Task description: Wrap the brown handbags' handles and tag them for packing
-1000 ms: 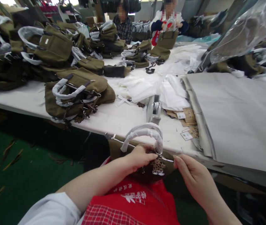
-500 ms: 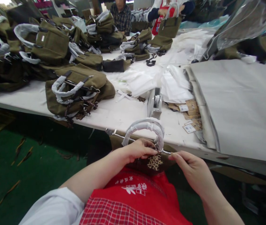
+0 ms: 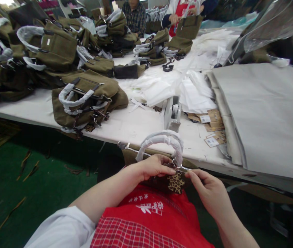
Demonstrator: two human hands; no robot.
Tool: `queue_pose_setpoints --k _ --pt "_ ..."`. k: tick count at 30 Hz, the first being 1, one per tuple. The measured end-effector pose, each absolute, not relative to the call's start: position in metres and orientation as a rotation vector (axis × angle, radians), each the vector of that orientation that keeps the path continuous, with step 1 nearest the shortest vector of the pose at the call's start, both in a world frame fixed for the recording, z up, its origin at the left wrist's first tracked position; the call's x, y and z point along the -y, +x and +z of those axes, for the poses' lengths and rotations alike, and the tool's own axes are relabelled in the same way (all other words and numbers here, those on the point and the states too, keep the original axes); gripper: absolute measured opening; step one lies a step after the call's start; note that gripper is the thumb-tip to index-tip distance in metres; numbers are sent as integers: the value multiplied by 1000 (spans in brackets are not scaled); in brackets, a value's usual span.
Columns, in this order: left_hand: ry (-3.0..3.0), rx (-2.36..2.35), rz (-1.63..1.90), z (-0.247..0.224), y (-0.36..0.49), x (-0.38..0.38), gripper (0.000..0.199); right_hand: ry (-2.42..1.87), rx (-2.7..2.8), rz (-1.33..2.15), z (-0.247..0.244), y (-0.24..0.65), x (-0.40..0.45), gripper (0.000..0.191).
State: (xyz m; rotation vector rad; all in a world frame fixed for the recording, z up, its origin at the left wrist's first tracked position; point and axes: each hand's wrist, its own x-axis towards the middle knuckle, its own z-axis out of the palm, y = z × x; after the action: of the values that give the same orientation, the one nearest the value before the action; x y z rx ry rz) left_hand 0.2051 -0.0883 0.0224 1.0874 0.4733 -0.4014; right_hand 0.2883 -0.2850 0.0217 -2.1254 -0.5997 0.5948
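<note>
An olive handbag is held against the table's front edge, its two wrapped handles standing up and its zipper running along the top. My left hand is closed at the foot of the handles, pinching the attachment of a leopard-print charm. The charm dangles just below those fingertips. With thumb and finger together, my right hand grips the zipper's right end. The exact spot under its fingertips is hidden.
Beyond the bag stands a tape dispenser on the white table. Cardboard tags lie to its right, near a large pale sheet. Several olive bags are piled at left. Across the table, a person handles another bag.
My right hand has shifted slightly inward toward the left one. The charm has turned to show more of its face. My view has moved a little.
</note>
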Motion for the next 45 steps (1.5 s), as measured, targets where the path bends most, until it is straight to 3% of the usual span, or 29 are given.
queue_pose_setpoints --k 8,13,16,21,24,29,33,38,45 --pt "1126 -448 -386 17 203 91 35 -2207 688 549 18 284 279 37" --pt "1683 -407 -203 19 198 97 25 -2144 825 650 21 279 267 48" --pt "1958 -302 -151 26 194 93 21 -2143 881 724 20 278 263 42" --pt "1753 -308 -265 28 195 82 32 -2146 904 693 18 283 265 39" --pt "1673 -378 -224 25 198 81 26 -2183 963 638 20 290 267 37" --pt "1424 -488 -347 28 203 75 17 -2332 1105 231 26 292 272 28" --pt "1224 -368 -511 33 207 67 20 -2199 1243 -140 30 281 268 21" --pt "1167 -247 -505 33 203 65 23 -2097 1422 33 27 275 259 15" --pt "1921 -348 -110 37 188 62 23 -2131 1257 352 32 280 252 30"
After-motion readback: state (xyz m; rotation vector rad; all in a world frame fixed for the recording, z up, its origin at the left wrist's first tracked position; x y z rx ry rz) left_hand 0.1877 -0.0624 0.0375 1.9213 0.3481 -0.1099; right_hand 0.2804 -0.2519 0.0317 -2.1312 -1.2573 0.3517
